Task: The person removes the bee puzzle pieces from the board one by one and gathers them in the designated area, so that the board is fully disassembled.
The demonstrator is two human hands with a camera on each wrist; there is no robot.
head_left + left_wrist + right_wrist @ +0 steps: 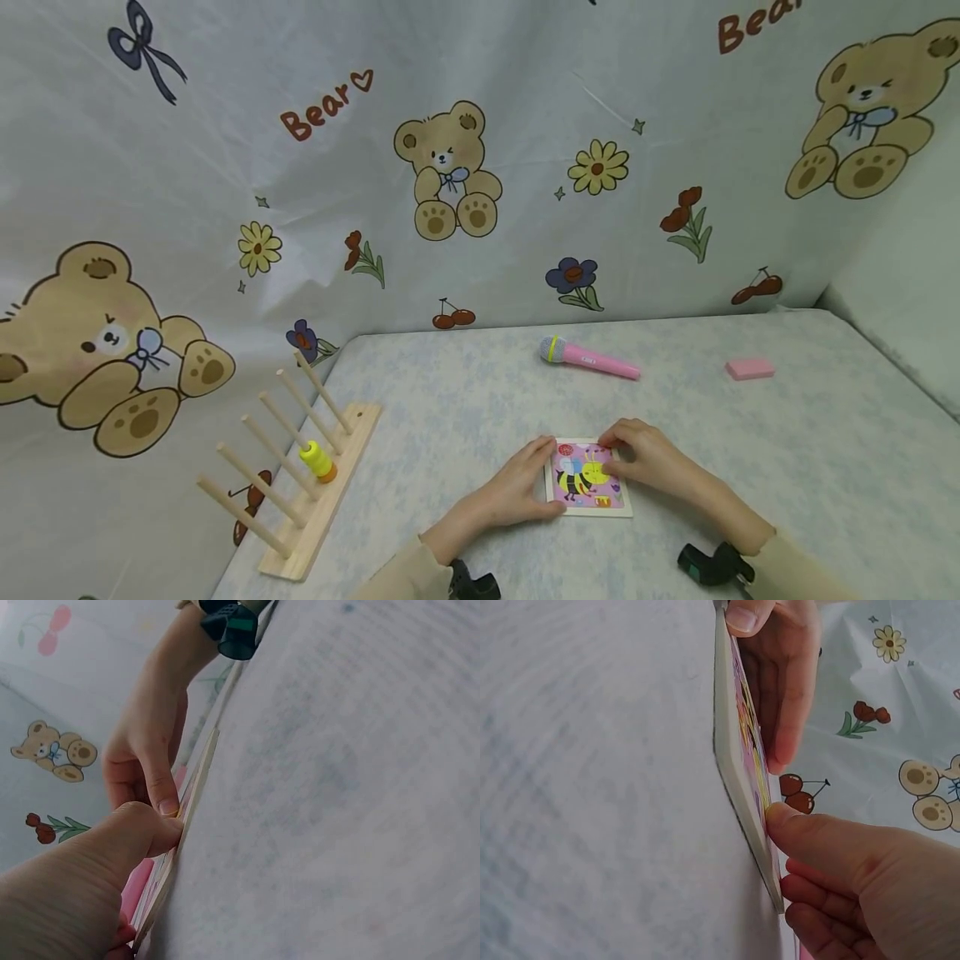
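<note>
fingers both sides, bee panel between, underside unclear

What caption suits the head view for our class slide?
A person's left grip and right grip touch a framed bee picture; beyond lies a pink microphone.

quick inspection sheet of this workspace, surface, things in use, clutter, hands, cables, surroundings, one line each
Surface: table with a pale, mottled blue-grey covering.
Things in use: framed bee picture, on the table between the hands.
Clutter: pink microphone lying beyond the picture; pink block farther right; wooden peg rack at the left, with yellow and orange pieces on one peg.
Left hand: holds the picture's left side.
Right hand: grips its right side near the far corner.
Cables: nothing seen.
Surroundings: white backdrop printed with bears, flowers and cherries.
</note>
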